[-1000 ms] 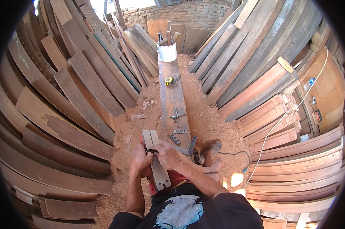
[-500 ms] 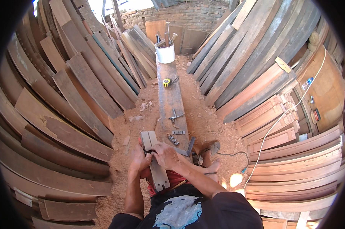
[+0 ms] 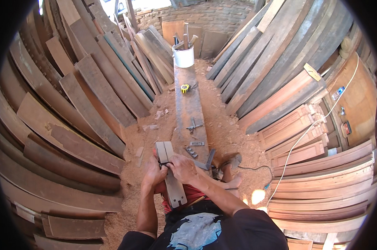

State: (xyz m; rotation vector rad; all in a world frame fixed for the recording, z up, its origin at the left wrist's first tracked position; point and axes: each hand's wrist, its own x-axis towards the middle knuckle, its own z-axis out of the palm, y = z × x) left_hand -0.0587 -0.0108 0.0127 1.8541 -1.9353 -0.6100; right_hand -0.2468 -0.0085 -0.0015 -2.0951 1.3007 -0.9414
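Observation:
Across my lap lies a long pale wooden block (image 3: 174, 189), with a groove down its far part and dark holes near its close end. My left hand (image 3: 154, 173) grips the block's left edge near the middle, fingers bent round it. My right hand (image 3: 183, 170) rests over the right side, its fingers closed at a small dark piece that sits across the block. That piece is mostly hidden by the fingers, so its kind is unclear. The two hands nearly meet there.
Ahead stands a plank bench (image 3: 186, 109) bearing a yellow tape measure (image 3: 185, 88), a T-shaped metal tool (image 3: 193, 126), small metal parts (image 3: 191, 152) and a white bucket (image 3: 184, 58) of tools. Boards (image 3: 101, 89) lean on both sides. A white cable (image 3: 299, 139) hangs right; wood shavings cover the floor.
The whole view has shifted slightly. My hands keep nearly the same hold on the block, with only slight finger movement at the dark piece.

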